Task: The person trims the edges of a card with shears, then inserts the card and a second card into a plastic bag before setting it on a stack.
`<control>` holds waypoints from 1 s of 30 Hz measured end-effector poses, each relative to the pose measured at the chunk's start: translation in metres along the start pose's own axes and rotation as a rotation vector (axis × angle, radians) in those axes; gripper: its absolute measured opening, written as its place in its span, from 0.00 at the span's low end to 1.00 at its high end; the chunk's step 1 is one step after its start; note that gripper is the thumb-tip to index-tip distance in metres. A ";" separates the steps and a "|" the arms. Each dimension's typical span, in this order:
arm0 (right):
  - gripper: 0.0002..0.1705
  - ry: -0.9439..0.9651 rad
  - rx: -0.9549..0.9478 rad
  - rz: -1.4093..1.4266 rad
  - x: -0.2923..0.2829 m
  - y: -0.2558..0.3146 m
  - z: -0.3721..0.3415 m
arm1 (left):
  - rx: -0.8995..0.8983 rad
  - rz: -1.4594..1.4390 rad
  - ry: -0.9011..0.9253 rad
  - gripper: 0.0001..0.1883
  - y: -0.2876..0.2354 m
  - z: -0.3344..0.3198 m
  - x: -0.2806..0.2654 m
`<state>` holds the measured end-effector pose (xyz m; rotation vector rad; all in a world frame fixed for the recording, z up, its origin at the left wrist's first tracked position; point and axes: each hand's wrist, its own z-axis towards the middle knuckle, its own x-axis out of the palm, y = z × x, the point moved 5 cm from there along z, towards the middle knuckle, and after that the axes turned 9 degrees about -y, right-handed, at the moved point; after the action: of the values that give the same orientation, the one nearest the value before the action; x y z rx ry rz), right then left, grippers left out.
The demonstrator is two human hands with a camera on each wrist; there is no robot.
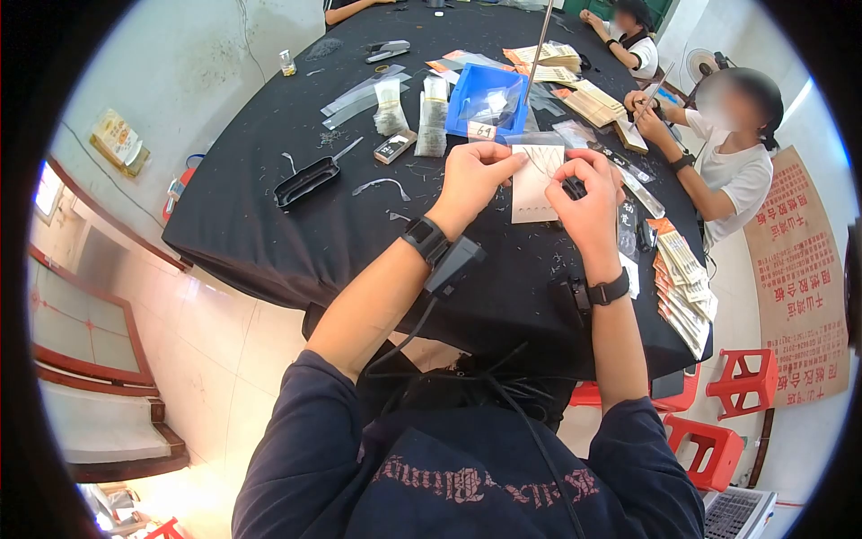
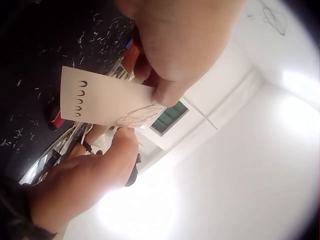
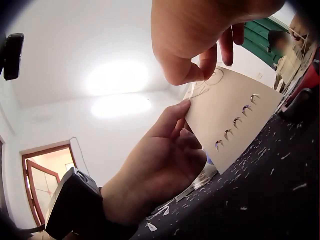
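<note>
Both hands hold a small pale card (image 1: 532, 202) above the black table. Thumb and fingers of the left hand (image 1: 471, 184) pinch its upper left edge; the right hand (image 1: 588, 198) pinches the opposite edge, a small black object (image 1: 573, 187) tucked in its curled fingers. In the left wrist view, the card (image 2: 92, 97) has several small curved hooks in a row at one end and thin looped lines at the end between the left hand (image 2: 182, 42) and right hand (image 2: 87, 175). The right wrist view also shows the hooked card (image 3: 230, 112), right hand (image 3: 200, 37) and left hand (image 3: 155, 160).
On the black table (image 1: 242, 216) lie a blue bin (image 1: 465, 101), a black tray (image 1: 307, 182), bundles in clear bags (image 1: 433, 117), a stapler (image 1: 388, 50) and stacked packets (image 1: 682, 278). Small clippings are scattered about. People sit at the right side; red stools (image 1: 745, 382) stand below.
</note>
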<state>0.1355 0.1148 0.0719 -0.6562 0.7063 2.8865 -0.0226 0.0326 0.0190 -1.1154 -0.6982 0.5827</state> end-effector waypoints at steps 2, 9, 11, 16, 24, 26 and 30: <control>0.05 0.002 -0.005 -0.008 0.001 -0.001 0.000 | -0.016 0.012 0.000 0.10 0.001 0.000 0.000; 0.05 0.002 -0.012 -0.023 0.002 -0.002 -0.002 | -0.044 -0.038 -0.044 0.09 -0.001 0.000 -0.003; 0.04 0.004 -0.019 -0.028 0.002 -0.003 -0.002 | -0.054 -0.077 -0.061 0.10 -0.003 -0.001 -0.004; 0.08 0.031 -0.049 -0.032 0.002 -0.002 -0.002 | -0.052 -0.120 -0.056 0.09 -0.002 0.001 -0.005; 0.13 0.029 -0.095 -0.003 0.002 0.001 -0.001 | -0.067 -0.138 -0.052 0.09 0.000 0.001 -0.005; 0.14 0.022 -0.093 -0.016 0.001 0.002 0.000 | -0.073 -0.138 -0.050 0.09 0.001 0.001 -0.005; 0.14 0.030 -0.088 -0.033 0.001 0.003 0.000 | -0.061 -0.131 -0.041 0.09 0.000 0.001 -0.004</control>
<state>0.1342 0.1120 0.0726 -0.7158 0.5689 2.8969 -0.0261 0.0302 0.0184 -1.1074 -0.8233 0.4763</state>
